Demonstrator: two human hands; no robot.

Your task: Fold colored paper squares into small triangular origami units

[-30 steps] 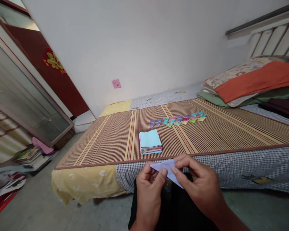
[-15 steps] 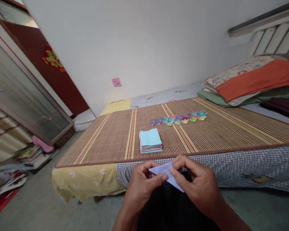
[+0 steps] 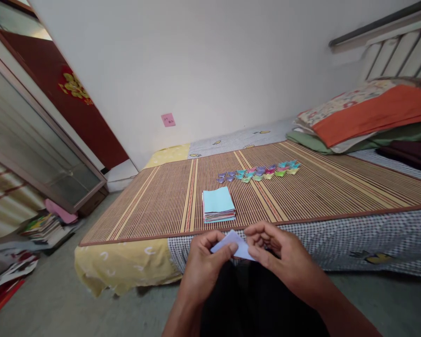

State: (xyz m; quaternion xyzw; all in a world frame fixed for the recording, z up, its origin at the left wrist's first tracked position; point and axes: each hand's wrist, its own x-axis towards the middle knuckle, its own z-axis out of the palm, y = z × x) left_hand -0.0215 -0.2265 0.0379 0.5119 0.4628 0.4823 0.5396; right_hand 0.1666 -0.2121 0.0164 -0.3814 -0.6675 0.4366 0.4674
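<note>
A folded, pale violet paper (image 3: 243, 249) is held just off the bed's front edge, its pointed corner upward. My left hand (image 3: 205, 264) pinches its left part, thumb on top. My right hand (image 3: 279, 250) is at the paper's right corner, with the thumb against it and the fingers curled; whether it grips the corner is hard to tell. Beyond my hands, a stack of coloured paper squares (image 3: 218, 201) lies on the striped mat (image 3: 161, 201), light blue on top. Several small folded paper shapes (image 3: 259, 173) stand in two rows behind the stack.
Folded bedding with an orange band (image 3: 372, 117) lies on the bed's right side. A pink note (image 3: 168, 120) is on the wall. Books (image 3: 44, 229) and other items are on the floor at the left, near a glazed door (image 3: 38, 126).
The paper has turned, so its point now faces up rather than left. The right fingers have loosened from its top edge, and the right thumb has moved to the right corner.
</note>
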